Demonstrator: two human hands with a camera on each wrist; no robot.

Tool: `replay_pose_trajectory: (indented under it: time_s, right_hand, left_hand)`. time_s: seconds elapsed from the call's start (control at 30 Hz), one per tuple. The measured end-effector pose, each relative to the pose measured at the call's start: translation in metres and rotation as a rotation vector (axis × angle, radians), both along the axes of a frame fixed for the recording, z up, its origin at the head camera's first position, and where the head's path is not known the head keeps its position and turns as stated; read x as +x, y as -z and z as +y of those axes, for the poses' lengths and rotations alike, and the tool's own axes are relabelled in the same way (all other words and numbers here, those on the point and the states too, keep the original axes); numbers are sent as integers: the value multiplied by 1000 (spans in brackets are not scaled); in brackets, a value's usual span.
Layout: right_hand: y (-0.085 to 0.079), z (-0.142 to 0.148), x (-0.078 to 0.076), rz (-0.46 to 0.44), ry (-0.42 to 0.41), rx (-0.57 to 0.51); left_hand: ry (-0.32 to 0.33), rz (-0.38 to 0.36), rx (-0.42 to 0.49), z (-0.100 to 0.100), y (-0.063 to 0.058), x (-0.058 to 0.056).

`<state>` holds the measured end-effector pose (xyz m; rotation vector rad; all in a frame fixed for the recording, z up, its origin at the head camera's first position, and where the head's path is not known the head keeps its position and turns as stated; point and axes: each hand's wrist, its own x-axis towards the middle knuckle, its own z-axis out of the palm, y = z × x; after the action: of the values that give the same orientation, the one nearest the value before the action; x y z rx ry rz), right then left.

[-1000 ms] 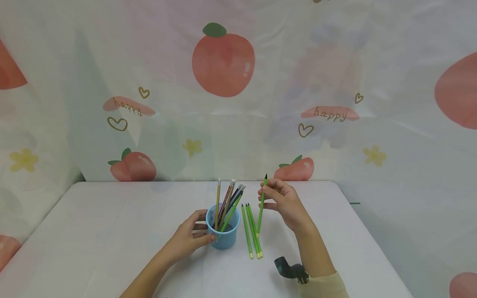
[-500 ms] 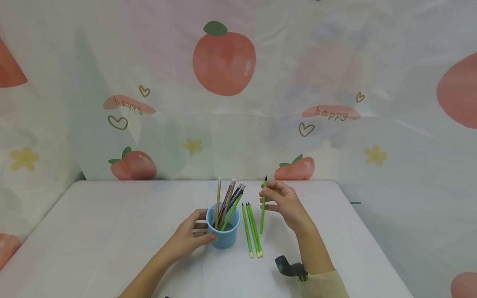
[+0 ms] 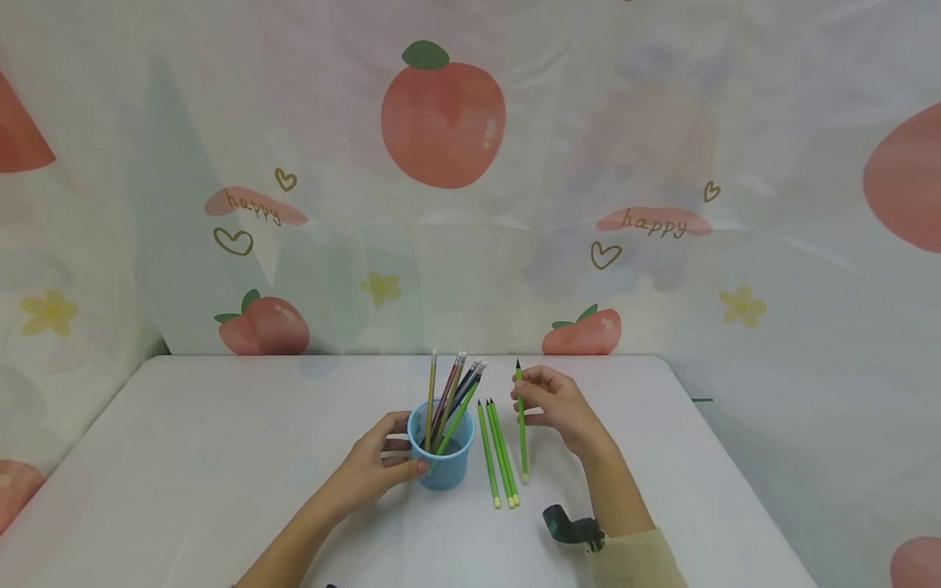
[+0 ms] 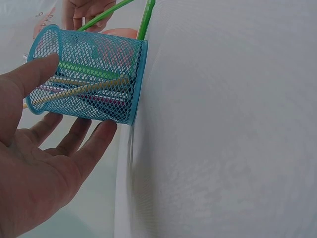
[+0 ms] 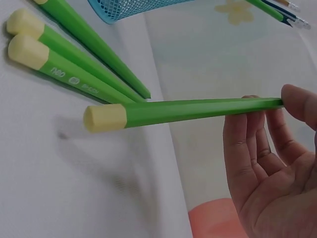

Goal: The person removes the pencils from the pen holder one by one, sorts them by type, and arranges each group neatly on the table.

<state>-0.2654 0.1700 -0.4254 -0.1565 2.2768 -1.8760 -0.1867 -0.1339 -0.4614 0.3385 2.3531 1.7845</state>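
Standing on the white table (image 3: 220, 457), a blue mesh pencil cup (image 3: 441, 474) is gripped by the left hand (image 3: 360, 474), with the thumb placed on the near side and the fingers bent around the other. The open weave is revealed by the left wrist view (from the head, a nearly solid wall is suggested), and the shafts of the mixed pencils (image 3: 450, 398) can be made out through it. A green pencil (image 3: 523, 441) is pinched between the right hand's (image 3: 562, 412) thumb and fingers, to the right of the cup, its black point turned up and its pale yellow end down. In the right wrist view that point is hidden at the thumb. Between cup and right hand, three green pencils (image 3: 502, 454) are laid side by side; white lettering is shown on one by the right wrist view alone.
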Motion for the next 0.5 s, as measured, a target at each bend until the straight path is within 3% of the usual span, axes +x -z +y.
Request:
replay_pose_trajectory:
  time_s: [0.5]
  right_hand:
    - [24,-4,-7,-105,52,80]
  left_hand:
    - [-5,-9,20,2,-6,2]
